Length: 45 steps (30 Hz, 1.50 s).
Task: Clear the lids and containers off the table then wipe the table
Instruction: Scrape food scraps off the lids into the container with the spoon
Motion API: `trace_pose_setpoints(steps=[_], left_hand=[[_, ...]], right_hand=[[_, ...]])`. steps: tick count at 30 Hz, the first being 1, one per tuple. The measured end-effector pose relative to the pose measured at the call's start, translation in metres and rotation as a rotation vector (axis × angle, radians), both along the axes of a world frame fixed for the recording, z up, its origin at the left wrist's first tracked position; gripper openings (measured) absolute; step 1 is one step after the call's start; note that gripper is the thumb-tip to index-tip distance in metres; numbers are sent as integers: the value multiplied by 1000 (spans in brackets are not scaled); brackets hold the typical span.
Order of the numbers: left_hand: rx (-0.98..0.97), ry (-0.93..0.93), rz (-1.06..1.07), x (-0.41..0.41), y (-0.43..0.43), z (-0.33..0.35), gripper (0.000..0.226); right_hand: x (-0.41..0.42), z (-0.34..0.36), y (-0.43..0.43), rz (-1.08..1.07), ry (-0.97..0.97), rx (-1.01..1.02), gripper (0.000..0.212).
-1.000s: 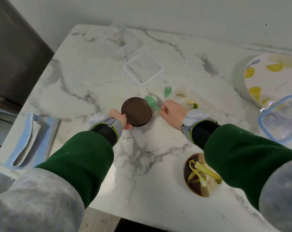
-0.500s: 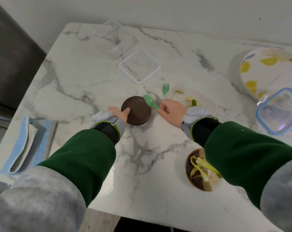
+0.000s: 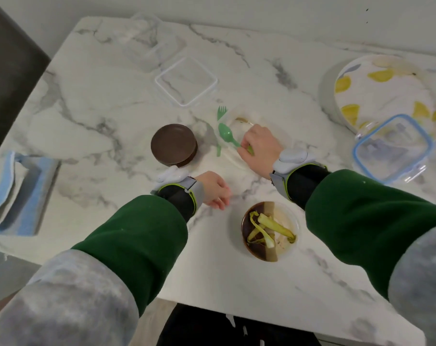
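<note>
My right hand [image 3: 259, 148] grips a green plastic spoon [image 3: 227, 136] by its handle, over a clear lid [image 3: 234, 158] that holds food scraps. A green fork [image 3: 220, 121] lies under the spoon, partly across that lid's left edge. My left hand [image 3: 214, 189] hovers low over bare marble, fingers loosely curled, holding nothing, just below a round brown lid [image 3: 174, 144]. A brown bowl [image 3: 266, 232] with yellow-green peels sits near the front edge. A square clear lid [image 3: 186, 82] and a clear container [image 3: 149, 41] lie at the back.
The marble table [image 3: 99, 116] carries a folded blue-and-white cloth [image 3: 17, 193] at the left edge, a lemon-patterned plate [image 3: 379, 88] at the right, and a blue-rimmed clear container [image 3: 394, 148] in front of it. A dark appliance stands at the far left.
My left hand has let go of the brown lid and drawn back toward me and right. My right hand with the spoon has shifted right over the clear lid with scraps.
</note>
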<state>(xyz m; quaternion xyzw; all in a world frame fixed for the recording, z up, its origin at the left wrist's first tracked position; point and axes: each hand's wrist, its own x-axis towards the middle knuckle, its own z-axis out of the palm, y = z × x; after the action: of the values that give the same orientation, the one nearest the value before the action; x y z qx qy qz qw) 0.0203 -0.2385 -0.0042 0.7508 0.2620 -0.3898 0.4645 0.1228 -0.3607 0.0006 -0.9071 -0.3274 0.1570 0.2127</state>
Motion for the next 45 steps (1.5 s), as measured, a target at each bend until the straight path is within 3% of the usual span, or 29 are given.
trace_pose_setpoints(steps=[2,7,24,34,39,45], left_hand=[[-10,38,-41,-3,-18,-7,11],[22,86,-105,-3,-39,-18,28],[104,80,-76,1,-56,-21,30],[112,20,75,4,-3,16,37],[38,-54,221,7,28,41,36],[17,-101,306,13,40,58,33]], right_hand=[[2,-5,-11,14,-17,-29,19],[0,-11,-27,6,31,-50,20],[-4,0,-36,25,167,-73,23],[-10,9,-32,-60,276,-38,17],[-12,14,-28,-100,328,-45,23],[-15,24,-24,-207,427,63,13]])
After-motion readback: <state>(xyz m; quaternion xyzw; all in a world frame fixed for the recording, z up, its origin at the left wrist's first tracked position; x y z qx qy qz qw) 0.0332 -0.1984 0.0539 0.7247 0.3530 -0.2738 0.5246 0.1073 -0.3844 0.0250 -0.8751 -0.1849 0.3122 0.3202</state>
